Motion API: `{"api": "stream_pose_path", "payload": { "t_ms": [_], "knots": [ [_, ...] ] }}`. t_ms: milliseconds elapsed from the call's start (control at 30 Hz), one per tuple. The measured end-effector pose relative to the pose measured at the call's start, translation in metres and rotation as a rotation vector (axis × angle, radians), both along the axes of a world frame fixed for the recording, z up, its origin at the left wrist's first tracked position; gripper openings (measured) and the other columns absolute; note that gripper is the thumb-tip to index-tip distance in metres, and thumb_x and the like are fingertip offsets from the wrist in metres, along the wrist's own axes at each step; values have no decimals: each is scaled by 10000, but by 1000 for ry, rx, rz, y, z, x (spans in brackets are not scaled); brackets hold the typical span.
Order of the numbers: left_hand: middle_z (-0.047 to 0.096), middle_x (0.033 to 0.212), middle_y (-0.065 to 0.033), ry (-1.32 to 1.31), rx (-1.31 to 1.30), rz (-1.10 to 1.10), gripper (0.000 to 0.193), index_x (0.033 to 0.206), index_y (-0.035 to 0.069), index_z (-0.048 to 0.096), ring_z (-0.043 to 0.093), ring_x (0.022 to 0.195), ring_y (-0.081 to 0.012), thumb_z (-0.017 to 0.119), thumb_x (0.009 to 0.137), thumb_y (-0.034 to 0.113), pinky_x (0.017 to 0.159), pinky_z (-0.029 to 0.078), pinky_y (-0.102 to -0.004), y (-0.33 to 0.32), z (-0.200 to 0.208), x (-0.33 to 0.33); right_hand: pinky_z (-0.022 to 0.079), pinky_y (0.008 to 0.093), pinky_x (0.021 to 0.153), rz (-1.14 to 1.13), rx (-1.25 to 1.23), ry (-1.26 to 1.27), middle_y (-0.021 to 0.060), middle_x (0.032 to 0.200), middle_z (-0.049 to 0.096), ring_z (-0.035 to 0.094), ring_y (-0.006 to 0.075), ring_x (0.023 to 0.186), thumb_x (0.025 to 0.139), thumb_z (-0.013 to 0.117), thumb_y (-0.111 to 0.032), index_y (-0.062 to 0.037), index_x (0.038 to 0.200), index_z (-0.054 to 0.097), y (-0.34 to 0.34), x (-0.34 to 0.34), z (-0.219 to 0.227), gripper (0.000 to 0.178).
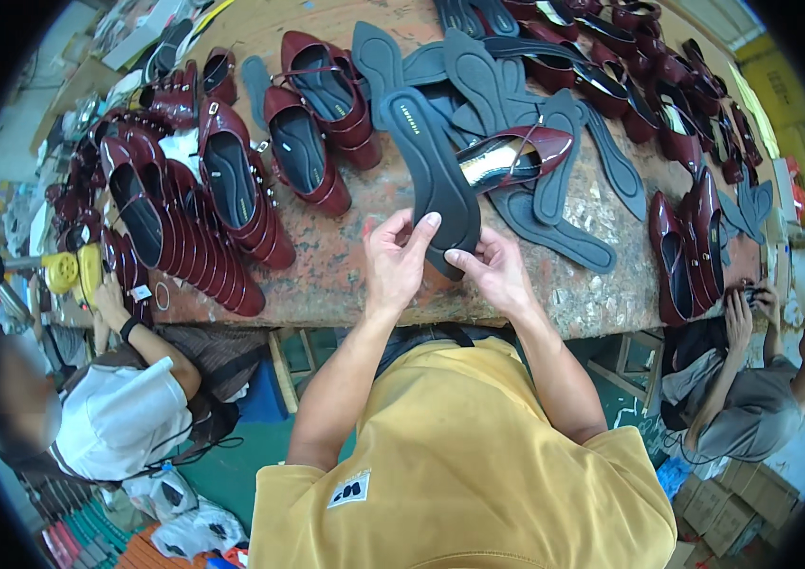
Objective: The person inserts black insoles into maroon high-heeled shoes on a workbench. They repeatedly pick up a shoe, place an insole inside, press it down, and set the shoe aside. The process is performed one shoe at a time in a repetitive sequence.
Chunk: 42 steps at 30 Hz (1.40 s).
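Note:
Between both hands, above the table's front edge, I hold a black shoe insole [429, 161] by its heel end, toe pointing away. My left hand [397, 254] pinches its left side with the thumb on top. The thumb of my right hand [494, 270] presses the heel end, its fingers curled by the right edge. Just behind the insole lies a dark red shoe [540, 156] with its pale inner sole showing. Loose grey-black insoles [483, 81] are piled beyond it. To the left stand two dark red shoes [306, 156] with insoles inside.
Nested rows of red shoes [184, 218] fill the table's left side; more red shoes [611, 85] crowd the far right. A pair [685, 247] stands at the right front edge. Co-workers sit on both sides, one in a white shirt [128, 417], another in grey [753, 408].

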<state>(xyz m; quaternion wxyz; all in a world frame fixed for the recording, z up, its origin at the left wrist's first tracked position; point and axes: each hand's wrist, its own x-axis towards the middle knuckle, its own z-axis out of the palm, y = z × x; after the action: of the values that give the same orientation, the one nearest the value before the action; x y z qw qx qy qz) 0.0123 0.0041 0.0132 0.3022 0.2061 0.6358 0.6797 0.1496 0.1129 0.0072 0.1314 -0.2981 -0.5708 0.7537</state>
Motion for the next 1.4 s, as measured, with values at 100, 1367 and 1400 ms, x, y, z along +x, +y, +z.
{"api": "stream_pose_path", "payload": {
  "t_ms": [100, 1367, 1400],
  "knots": [
    [799, 960, -13, -19, -18, 35, 215, 1115, -35, 795, 673, 860, -58, 770, 1050, 169, 786, 549, -255, -9, -2, -5, 598, 346, 1026, 84, -5, -44, 125, 1259, 764, 731, 176, 1130, 985, 738, 56, 26, 1427, 606, 0, 1, -2, 463],
    [458, 1700, -143, 1183, -425, -488, 357, 1189, 186, 824, 321, 1626, -424, 842, 832, 170, 1285, 117, -777, -100, -8, 27, 544, 297, 862, 176, 611, -13, 29, 1028, 731, 684, 137, 931, 896, 851, -108, -44, 1113, 695, 106, 36, 34, 275],
    [476, 1688, -144, 1196, -413, -489, 346, 1175, 189, 830, 336, 1620, -426, 835, 830, 155, 1284, 118, -779, -108, -9, 26, 561, 328, 884, 362, 775, -13, 52, 1052, 758, 722, 178, 946, 878, 850, -115, -40, 1105, 732, 101, 30, 39, 266]
  ]
}}
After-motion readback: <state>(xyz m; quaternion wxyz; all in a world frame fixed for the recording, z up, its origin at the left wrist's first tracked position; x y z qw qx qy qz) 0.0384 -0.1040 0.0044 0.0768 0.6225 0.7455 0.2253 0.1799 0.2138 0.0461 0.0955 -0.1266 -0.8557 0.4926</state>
